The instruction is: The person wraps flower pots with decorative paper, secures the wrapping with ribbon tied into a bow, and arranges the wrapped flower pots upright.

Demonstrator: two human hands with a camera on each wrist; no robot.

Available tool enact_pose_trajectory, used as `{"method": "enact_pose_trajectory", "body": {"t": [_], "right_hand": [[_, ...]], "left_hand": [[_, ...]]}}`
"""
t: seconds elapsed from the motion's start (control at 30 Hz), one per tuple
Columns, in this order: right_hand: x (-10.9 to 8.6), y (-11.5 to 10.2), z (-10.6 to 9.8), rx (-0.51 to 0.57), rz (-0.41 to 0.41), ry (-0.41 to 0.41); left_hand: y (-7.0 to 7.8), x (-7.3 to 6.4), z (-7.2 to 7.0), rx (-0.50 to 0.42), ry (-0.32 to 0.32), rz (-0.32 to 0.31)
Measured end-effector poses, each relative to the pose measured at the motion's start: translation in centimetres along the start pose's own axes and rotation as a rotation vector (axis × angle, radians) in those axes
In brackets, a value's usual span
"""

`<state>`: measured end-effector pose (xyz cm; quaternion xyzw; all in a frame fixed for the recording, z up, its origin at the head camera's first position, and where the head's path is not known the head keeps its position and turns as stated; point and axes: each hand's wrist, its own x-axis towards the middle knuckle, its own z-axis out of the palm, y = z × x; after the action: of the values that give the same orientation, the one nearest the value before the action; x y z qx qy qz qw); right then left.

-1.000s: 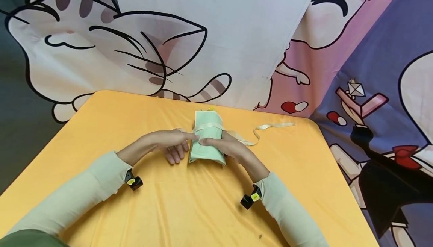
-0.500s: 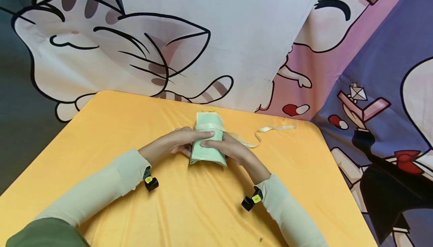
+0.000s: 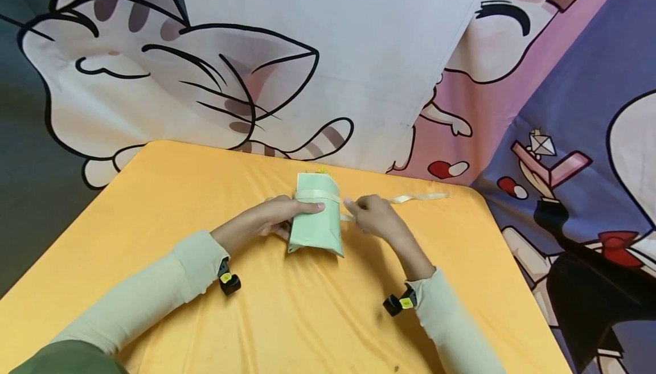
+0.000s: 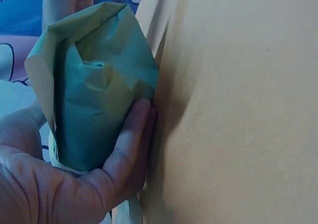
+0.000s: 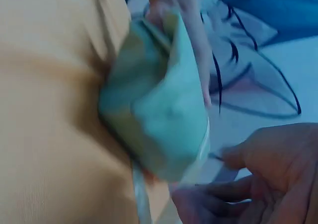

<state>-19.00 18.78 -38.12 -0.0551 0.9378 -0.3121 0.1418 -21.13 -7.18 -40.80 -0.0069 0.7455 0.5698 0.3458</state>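
Note:
A small bouquet wrapped in mint-green paper lies mid-table, with tiny yellow flower tips at its far end. A pale cream ribbon crosses the wrap near that end. My left hand grips the bouquet from the left, thumb over the top, fingers beneath. In the left wrist view the folded paper end faces the camera. Just right of the wrap is my right hand, fingers bent, apart from the paper. The right wrist view is blurred but shows a gap between its thumb and fingers.
The ribbon's loose tail trails to the right on the yellow tablecloth. Cartoon-printed cloths hang behind the table and along its right side. Each wrist carries a small black camera.
My left hand came in from the left and took hold of the wrapped bouquet. My right hand let go of it and moved off to the right, over the ribbon.

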Motion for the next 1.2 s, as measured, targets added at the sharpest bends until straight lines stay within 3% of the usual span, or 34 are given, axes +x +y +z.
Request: {"method": "enact_pose_trajectory", "body": {"t": [0.1,0.17,0.27,0.37,0.57,0.77,0.87,0.97,1.2], "right_hand": [[0.7,1.6,0.3,-0.176,-0.024,0.109],[1.2,2.6,0.9,-0.226,-0.054,0.147],[1.7,3.8,1.3,-0.224,-0.124,0.189],[1.5,4.4,0.5,-0.127,-0.193,0.196],[0.5,6.7,-4.1,0.129,-0.248,0.062],[-1.2,9.7,-8.7,0.220,-0.193,-0.081],[-2.3,11.3,-10.6,0.186,-0.158,-0.160],[-3.1,13.0,-11.9,0.083,-0.134,-0.217],[-3.5,16.1,-13.0,-0.123,-0.078,-0.243]], "left_hand": [[-0.1,0.0,0.0,-0.009,0.013,-0.001],[-0.1,0.0,0.0,-0.014,0.009,0.003],[-0.1,0.1,0.2,-0.020,-0.003,0.006],[-0.4,0.1,0.2,-0.028,-0.002,0.007],[-0.6,0.1,0.1,-0.038,0.008,0.016],[-0.8,0.0,-0.1,-0.062,0.013,0.023],[-0.8,0.0,-0.1,-0.073,0.003,0.032],[-0.9,0.1,-0.1,-0.086,-0.012,0.042],[-1.0,-0.1,-0.3,-0.089,-0.020,0.042]]}}
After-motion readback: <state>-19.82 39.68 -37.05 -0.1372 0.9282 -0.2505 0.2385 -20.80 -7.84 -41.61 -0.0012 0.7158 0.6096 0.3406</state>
